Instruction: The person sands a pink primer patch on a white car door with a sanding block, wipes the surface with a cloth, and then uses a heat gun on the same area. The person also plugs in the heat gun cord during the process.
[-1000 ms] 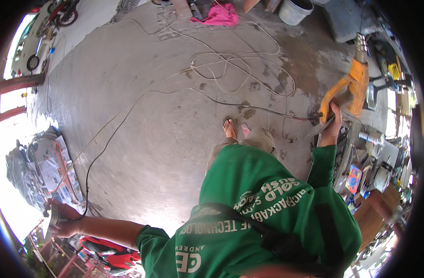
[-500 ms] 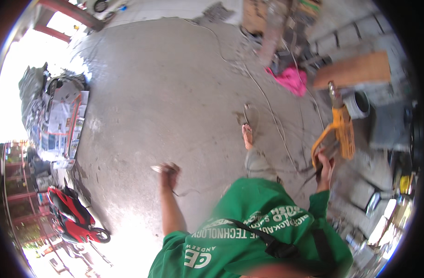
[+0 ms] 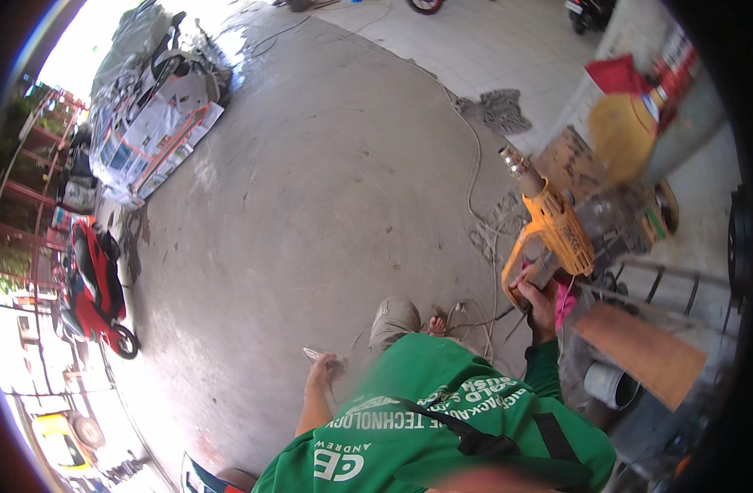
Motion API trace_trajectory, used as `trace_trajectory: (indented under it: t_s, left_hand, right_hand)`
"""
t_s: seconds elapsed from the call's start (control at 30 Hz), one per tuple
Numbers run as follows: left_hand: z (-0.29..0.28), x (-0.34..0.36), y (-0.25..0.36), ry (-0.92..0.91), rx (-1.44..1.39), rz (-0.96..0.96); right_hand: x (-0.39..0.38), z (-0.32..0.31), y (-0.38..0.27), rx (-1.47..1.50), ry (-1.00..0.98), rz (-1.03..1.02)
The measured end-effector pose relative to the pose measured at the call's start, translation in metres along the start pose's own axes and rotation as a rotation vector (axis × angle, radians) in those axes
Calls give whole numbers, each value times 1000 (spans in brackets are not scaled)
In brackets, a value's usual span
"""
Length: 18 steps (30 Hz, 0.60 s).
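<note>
My right hand (image 3: 538,297) is wrapped round the handle of a yellow heat gun (image 3: 564,234). Its metal nozzle points up and to the left, away from me. A dark cord leaves the bottom of the handle. Down on the left, my left hand (image 3: 327,371) is closed round a small pale, flat thing (image 3: 311,354) whose kind I cannot make out. A thin cord hangs beside that hand. Both hands are held out over the concrete floor (image 3: 311,214), well apart from each other.
Cables (image 3: 473,177) trail over the floor by my foot. At right are a broom (image 3: 623,131), a brown board (image 3: 644,349), a bucket (image 3: 611,386) and a ladder (image 3: 656,285). A red scooter (image 3: 95,283) and a covered heap (image 3: 159,123) stand at left.
My view has turned to the right, bringing the broom and tiled floor into sight. My feet have stepped. The heat gun stays in my right hand, the pale thing in my left.
</note>
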<state>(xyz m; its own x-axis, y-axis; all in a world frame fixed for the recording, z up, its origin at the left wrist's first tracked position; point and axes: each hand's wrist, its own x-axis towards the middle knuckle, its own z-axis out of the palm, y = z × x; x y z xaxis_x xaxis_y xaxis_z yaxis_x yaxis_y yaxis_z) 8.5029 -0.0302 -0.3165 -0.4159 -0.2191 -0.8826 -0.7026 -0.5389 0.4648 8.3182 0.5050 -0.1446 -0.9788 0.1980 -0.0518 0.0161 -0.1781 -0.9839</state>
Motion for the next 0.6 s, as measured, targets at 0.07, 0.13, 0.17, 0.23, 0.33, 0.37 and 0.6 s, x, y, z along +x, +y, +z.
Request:
trace_trajectory:
  t_s: [0.07, 0.13, 0.17, 0.23, 0.33, 0.37, 0.6]
  left_hand:
    - [36, 23, 29, 14, -32, 44]
    - [56, 55, 36, -22, -89, -70]
    - [65, 74, 38, -42, -110, -138]
    - [64, 112, 42, -103, -131, -199]
    - [94, 160, 73, -144, 129, 78]
    - [109, 173, 92, -133, 155, 122]
    - [195, 252, 324, -13, -203, -22]
  right_hand:
    - [71, 17, 9, 54, -105, -67]
    - [134, 59, -1, 261, -133, 17]
    - [164, 79, -5, 356, -132, 69]
    - [231, 106, -6, 511, -259, 176]
    - [330, 126, 40, 537, -258, 286]
    - [360, 135, 57, 527, -237, 333]
    - [502, 197, 80, 822, -159, 552]
